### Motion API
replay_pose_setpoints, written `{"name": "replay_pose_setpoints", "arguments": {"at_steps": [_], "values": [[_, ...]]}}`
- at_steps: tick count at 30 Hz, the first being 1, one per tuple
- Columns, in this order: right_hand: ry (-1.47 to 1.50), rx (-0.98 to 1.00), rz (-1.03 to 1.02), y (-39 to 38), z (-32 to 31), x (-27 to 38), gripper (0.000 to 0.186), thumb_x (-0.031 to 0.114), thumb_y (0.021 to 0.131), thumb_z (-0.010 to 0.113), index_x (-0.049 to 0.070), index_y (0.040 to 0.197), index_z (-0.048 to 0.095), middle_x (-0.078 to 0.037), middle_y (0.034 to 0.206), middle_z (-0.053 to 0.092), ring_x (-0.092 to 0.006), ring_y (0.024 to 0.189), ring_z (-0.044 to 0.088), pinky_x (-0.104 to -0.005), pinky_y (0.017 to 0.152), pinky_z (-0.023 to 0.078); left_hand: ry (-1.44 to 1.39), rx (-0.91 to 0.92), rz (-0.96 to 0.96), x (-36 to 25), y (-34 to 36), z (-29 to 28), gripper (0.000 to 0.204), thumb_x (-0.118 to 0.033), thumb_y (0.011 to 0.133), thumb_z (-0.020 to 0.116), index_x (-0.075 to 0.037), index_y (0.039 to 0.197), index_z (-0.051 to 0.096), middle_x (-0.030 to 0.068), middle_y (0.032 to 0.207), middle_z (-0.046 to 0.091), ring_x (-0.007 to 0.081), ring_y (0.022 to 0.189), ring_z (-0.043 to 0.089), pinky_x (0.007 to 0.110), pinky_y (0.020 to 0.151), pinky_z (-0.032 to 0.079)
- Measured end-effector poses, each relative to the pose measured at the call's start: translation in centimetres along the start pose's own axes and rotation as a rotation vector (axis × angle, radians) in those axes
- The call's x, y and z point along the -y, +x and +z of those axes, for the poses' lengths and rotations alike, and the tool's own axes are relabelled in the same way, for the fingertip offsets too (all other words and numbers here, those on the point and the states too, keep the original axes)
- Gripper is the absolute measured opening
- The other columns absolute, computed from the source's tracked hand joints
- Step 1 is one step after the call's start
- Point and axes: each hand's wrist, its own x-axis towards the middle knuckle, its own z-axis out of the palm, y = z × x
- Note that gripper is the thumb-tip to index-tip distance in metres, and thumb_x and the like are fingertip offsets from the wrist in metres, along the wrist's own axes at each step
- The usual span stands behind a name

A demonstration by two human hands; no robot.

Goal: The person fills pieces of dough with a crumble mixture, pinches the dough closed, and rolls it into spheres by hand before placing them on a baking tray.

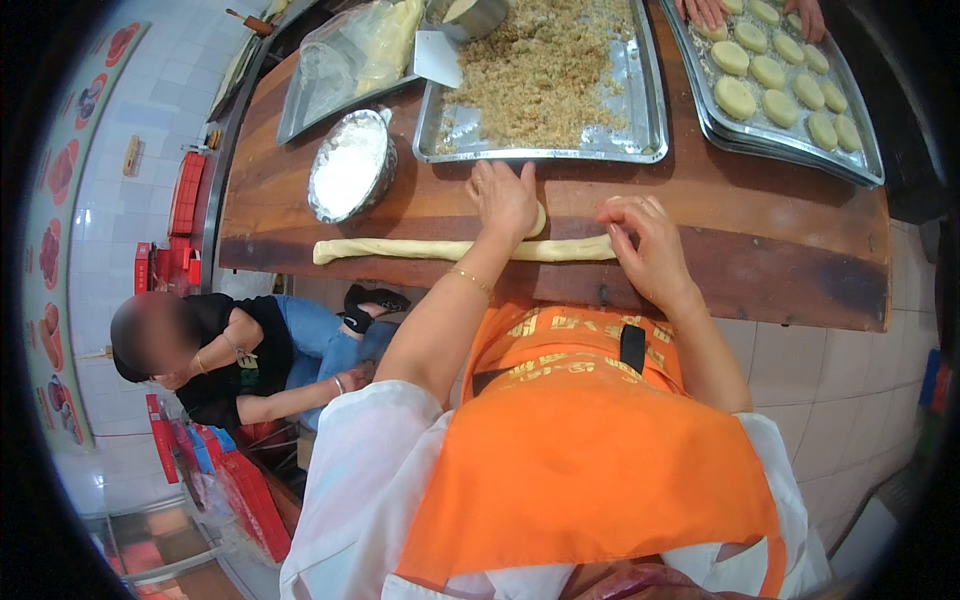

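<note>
A long pale dough rope (420, 250) lies across the near part of the wooden table. My left hand (503, 200) reaches over it, palm down with fingers stretched out. Partly under that palm, a small dough piece (538, 221) shows at the right side. At the rope's right end my right hand (645, 245) is curled, its thumb and fingers closed around the dough tip. Exactly what the fingertips pinch is partly hidden.
Beyond my hands stands a metal tray (540, 155) of crumbly filling with a white scraper (437, 58). A bowl of flour (345, 170) and a dough tray (290, 125) are left. Another person's hands touch round dough discs (735, 98) at far right. Someone sits left (265, 350).
</note>
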Motion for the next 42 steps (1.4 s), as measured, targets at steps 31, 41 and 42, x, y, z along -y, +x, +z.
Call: {"name": "replay_pose_setpoints", "arguments": {"at_steps": [31, 41, 42], "values": [[-0.267, 0.125, -0.16, 3.6, 2.4, 4.5, 0.071, 0.009, 0.072, 0.08, 0.01, 0.138, 0.055, -0.013, 0.126, 0.057, -0.0347, 0.117, 0.053, -0.045, 0.101, 0.042, -2.099, 0.882, -0.219, -1.6, -5.0, -6.5, 0.045, -0.034, 0.109, 0.036, 0.0, 0.136, 0.049, 0.0145, 0.132, 0.06, 0.0242, 0.119, 0.061, 0.043, 0.101, 0.052], [-0.762, -0.128, 0.045, -2.7, -7.3, -1.3, 0.063, 0.009, 0.072, 0.082, 0.012, 0.132, 0.06, -0.013, 0.122, 0.059, -0.0345, 0.114, 0.056, -0.0441, 0.098, 0.045, -0.528, 0.288, 0.515, -1.2, -7.6, -6.1, 0.034, -0.015, 0.08, 0.078, -0.004, 0.11, 0.066, 0.014, 0.106, 0.058, 0.0358, 0.104, 0.057, 0.045, 0.091, 0.046], [-0.814, -0.151, 0.065, -3.3, -7.8, -2.1, 0.063, 0.01, 0.073, 0.082, 0.012, 0.132, 0.06, -0.014, 0.122, 0.059, -0.035, 0.114, 0.056, -0.0442, 0.098, 0.045, -0.423, 0.276, 0.527, -1.1, -8.0, -6.0, 0.034, -0.014, 0.079, 0.078, -0.005, 0.11, 0.066, 0.0138, 0.107, 0.057, 0.0354, 0.106, 0.056, 0.046, 0.092, 0.045]]}}
